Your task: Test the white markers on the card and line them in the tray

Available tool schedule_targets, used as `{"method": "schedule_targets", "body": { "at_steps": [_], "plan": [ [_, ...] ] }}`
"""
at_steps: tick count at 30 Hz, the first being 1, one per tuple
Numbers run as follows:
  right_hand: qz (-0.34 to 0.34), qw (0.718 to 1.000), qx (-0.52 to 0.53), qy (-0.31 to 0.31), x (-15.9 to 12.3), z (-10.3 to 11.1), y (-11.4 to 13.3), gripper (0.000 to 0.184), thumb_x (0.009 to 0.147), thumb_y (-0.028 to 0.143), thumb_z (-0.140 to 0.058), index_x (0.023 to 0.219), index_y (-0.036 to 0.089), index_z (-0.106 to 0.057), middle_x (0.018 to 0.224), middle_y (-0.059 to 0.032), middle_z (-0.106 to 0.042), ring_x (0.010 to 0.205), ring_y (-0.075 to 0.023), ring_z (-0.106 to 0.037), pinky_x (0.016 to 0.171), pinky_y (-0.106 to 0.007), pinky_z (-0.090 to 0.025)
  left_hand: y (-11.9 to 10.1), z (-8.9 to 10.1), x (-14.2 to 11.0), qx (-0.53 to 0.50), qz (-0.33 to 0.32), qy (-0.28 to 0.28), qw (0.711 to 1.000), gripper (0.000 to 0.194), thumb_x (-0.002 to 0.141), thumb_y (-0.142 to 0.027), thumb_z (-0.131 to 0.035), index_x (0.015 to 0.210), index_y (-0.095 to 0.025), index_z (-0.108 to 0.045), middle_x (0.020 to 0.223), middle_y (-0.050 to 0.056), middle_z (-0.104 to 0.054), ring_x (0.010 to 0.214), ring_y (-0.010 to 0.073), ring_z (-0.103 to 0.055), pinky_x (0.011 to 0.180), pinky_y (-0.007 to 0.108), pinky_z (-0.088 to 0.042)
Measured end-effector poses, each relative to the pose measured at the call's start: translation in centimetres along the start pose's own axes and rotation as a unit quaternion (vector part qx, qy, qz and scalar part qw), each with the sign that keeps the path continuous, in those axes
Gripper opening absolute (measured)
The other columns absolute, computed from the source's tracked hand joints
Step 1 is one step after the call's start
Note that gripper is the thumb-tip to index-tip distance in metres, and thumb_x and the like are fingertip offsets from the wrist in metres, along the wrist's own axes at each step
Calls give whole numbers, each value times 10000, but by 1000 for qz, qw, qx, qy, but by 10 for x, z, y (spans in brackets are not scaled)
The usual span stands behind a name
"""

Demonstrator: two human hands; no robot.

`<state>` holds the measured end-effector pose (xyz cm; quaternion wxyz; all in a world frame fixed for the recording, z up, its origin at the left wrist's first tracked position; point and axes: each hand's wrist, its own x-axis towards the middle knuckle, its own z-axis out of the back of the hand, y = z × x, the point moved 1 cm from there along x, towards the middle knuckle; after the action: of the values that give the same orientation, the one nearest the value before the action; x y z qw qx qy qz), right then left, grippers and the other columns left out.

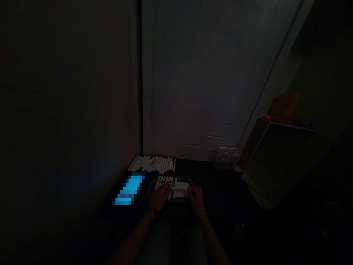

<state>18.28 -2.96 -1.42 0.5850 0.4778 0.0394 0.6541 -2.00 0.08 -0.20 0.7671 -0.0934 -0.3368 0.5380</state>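
A pale wall panel rises behind a dark desk, whose near edge melts into shadow. At right, a cabinet has an unreadable, dark interior. A row of white markers lies side by side at the back left of the desk, probably to keep each within reach; the dimness hides most colours at their ends. Before it, a glowing blue screen is pixelated beyond reading. The marker case lies open between the hands, seemingly placed centrally so both can work over it; the left hand covers part of its markers. That hand's grip I cannot tell, as its fingertips blend into the case. The right hand seems to pinch the end of a white marker, held crosswise above the case, perhaps steadied from the left. Two small clear packages stand by the panel, their labels illegible.
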Motion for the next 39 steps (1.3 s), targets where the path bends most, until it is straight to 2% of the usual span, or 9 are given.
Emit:
{"method": "schedule_targets", "body": {
  "at_steps": [8,15,21,32,39],
  "plan": [
    [-5,1000,-9,8,0,2,2,277,870,354,-390,893,211,-626,905,-38,-630,853,-166,-519,771,-283,-355,-2,2,0,-9,-10,-5,1000,328,878,-345,-307,1123,-227,-490,1133,11,-584,1027,137,-537,868,242,-396],
    [-30,999,-28,11,-2,3,4,267,871,361,-378,987,270,-601,937,-16,-634,885,-170,-525,818,-310,-319,-6,7,-1,-25,-38,-2,999,296,876,-310,-319,1119,-229,-466,1103,20,-586,1005,146,-539,859,266,-397],
    [-34,999,-24,7,-1,1,1,282,861,388,-388,955,248,-614,878,-25,-635,857,-172,-530,810,-305,-327,-7,9,0,-31,-50,1,998,288,881,-329,-306,1094,-229,-472,1053,17,-600,957,145,-558,819,260,-413],
    [-45,999,-3,25,-2,5,7,289,878,382,-358,984,254,-594,866,-21,-614,847,-161,-525,781,-272,-354,-10,10,-1,-37,-32,-1,999,292,877,-324,-311,1100,-239,-477,1084,12,-589,989,145,-543,848,265,-398],
    [-44,999,-20,11,-3,1,1,306,875,380,-359,932,218,-613,865,-43,-622,843,-173,-530,777,-280,-357,-9,9,-1,-27,-14,10,999,318,877,-358,-305,1096,-238,-503,1110,13,-590,1012,146,-537,877,265,-382]
  ]
}}
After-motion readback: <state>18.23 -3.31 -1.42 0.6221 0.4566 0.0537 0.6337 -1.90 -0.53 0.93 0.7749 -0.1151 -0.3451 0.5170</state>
